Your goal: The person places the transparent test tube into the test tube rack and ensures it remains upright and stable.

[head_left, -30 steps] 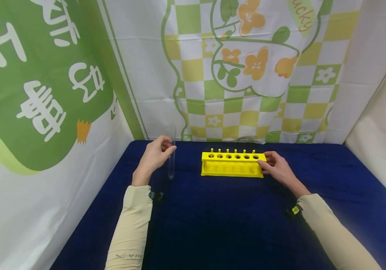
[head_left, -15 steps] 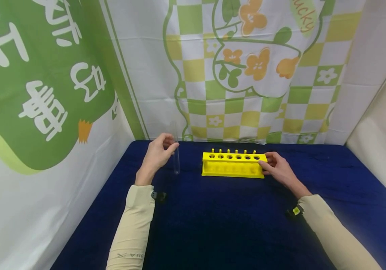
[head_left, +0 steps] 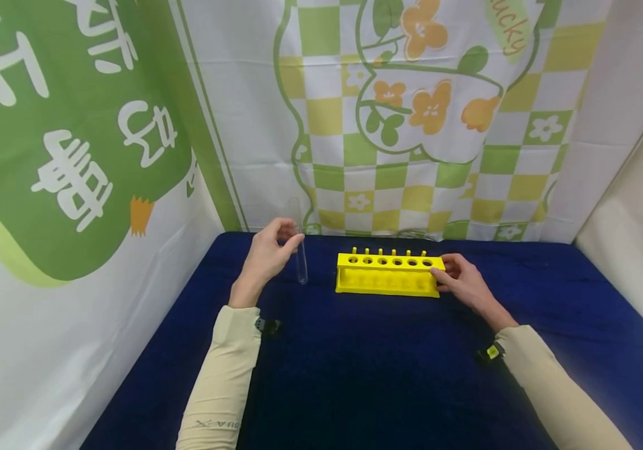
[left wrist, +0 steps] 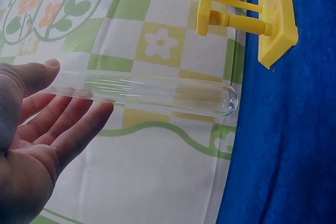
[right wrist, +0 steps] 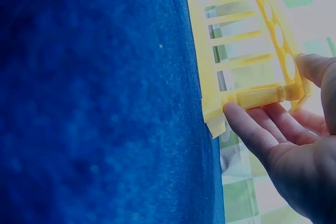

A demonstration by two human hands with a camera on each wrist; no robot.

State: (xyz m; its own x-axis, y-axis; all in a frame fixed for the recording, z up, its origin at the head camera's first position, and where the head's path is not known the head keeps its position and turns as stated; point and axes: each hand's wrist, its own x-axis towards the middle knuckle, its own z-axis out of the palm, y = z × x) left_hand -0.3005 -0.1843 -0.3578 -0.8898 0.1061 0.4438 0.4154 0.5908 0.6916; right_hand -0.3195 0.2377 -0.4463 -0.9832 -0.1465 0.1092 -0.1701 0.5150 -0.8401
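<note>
A clear glass test tube [head_left: 302,265] is pinched between the thumb and fingers of my left hand [head_left: 269,253], nearly upright with its rounded end down. In the left wrist view, the test tube [left wrist: 173,95] looks see-through with nothing inside. To its right stands a yellow test tube rack [head_left: 387,286] with a row of round holes and a row of pegs behind; I see no tube in the holes. My right hand [head_left: 467,284] grips the rack's right end. In the right wrist view, thumb and fingers lie around the end post of the rack [right wrist: 257,97].
A dark blue cloth [head_left: 366,362] covers the table. Behind it hangs a printed curtain [head_left: 332,119] with green and yellow checks, close to the back edge. A green and white curtain [head_left: 74,187] borders the left side, a pale one [head_left: 636,206] the right.
My left hand has moved to the right and slightly up, bringing the test tube nearer the rack. The right hand and the rack stay in place.
</note>
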